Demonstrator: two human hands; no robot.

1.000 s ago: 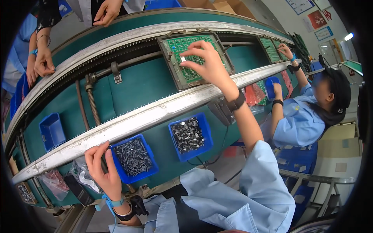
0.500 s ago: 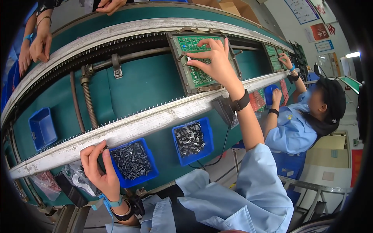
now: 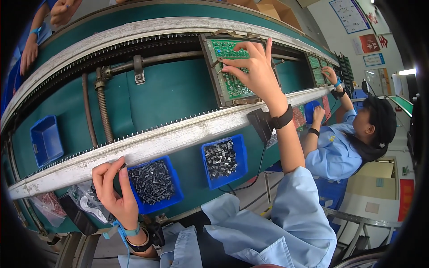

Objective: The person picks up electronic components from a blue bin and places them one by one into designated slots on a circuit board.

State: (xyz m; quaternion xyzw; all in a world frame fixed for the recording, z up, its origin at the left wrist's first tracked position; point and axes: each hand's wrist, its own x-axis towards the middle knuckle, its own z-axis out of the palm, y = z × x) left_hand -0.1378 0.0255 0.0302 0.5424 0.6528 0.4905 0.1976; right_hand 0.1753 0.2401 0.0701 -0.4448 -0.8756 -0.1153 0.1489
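Fingertips (image 3: 225,69) of the right hand (image 3: 261,73) stand in a narrow thumb-and-index pinch, a slight gap between them, with the other fingers spread; whether a part sits in that gap is too small to make out. The green printed circuit board (image 3: 234,89) lies beneath this hand, the pinch being over its left margin, so most of the board spreads to the right of and below the tips. Its left edge runs roughly up and down the view, crosswise to the rail; the hand covers too much to say which side is longer. The right hand is plainly nearer; the left hand (image 3: 117,190) is well apart, lower left, by the pale metal rail (image 3: 178,134), its thumb and index nearly together on what may be a small dark piece. A dark carrier frame (image 3: 210,67) surrounds the board. Just beside the left hand is a blue bin (image 3: 161,205) of black components (image 3: 154,183); farther right, a second blue bin (image 3: 242,156) holds black-and-silver components (image 3: 220,158). Beyond, a co-worker's hand (image 3: 330,76) is at another board (image 3: 316,69).
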